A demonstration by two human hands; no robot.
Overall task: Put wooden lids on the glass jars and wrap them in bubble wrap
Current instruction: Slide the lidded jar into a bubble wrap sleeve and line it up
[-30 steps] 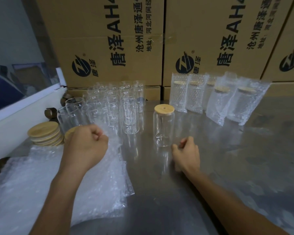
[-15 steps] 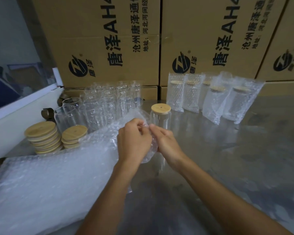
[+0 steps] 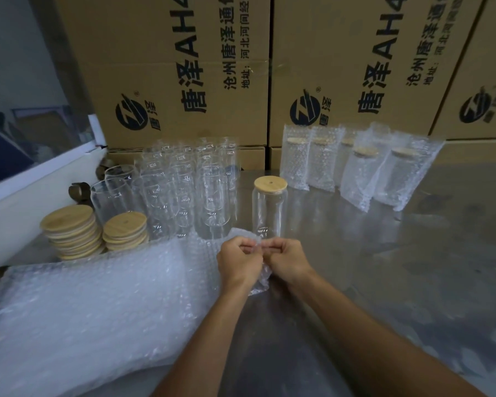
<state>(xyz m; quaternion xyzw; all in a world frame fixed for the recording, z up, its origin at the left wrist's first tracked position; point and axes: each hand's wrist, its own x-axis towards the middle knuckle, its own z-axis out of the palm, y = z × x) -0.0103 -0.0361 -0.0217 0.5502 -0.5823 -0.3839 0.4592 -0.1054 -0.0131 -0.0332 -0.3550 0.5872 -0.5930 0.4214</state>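
Far left on the desk (image 3: 413,267), I've got two stacks of wooden lids (image 3: 72,232) sitting side by side, the taller one on the left. In front of them, nearer to me, a big pile of bubble wrap (image 3: 92,308) spreads across the left half. Behind the lids, a cluster of open glass jars (image 3: 189,193) stands against the cardboard boxes (image 3: 184,67).

Centre now: my left hand (image 3: 239,262) has its grip curled tight on a bubble wrap bag (image 3: 258,277), pinching its top edge. My right hand (image 3: 289,260) is just beside it, fingers pinching the same edge, the two hands nearly touching. The bag hangs down between them to the desk.

Just beyond my hands, one lidded jar (image 3: 269,207) stands upright, bare glass, wooden cap on.

Far right, a row of five wrapped jars (image 3: 358,170) stands upright in bubble bags, lids showing through.
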